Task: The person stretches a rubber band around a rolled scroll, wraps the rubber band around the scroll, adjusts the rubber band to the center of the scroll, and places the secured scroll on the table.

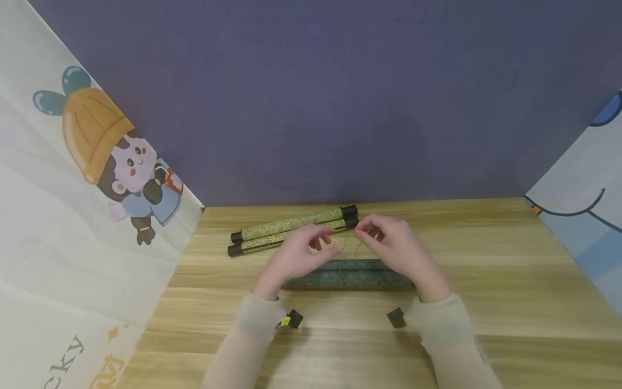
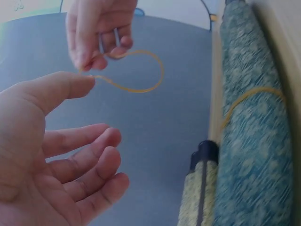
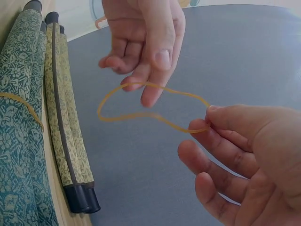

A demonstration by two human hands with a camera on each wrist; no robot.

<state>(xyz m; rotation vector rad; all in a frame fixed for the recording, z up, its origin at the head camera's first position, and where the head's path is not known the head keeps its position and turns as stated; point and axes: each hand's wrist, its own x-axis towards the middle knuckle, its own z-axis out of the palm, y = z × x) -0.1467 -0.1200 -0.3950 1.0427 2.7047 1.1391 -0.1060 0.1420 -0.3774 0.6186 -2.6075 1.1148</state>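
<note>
My right hand [image 1: 396, 246] pinches a thin yellow rubber band [image 3: 178, 91] between thumb and forefinger, and the loop hangs loose and wavy. Facing it, my left hand [image 1: 298, 254] has relaxed, spread fingers, with fingertips close to the band in the right wrist view. Below both hands lies a teal patterned scroll [image 1: 369, 278], rolled from both ends into two side-by-side rolls. Another rubber band [image 2: 251, 94] runs around its middle. Behind the left hand rests a yellow-green patterned scroll [image 1: 291, 221] with black end caps, also rolled in two and angled on the table.
The wood-grain table [image 1: 500, 270] meets a dark blue-grey panel [image 1: 311, 108] at the back. A white cloth with a cartoon figure [image 1: 136, 162] hangs at the left, and another printed cloth [image 1: 597, 205] at the right.
</note>
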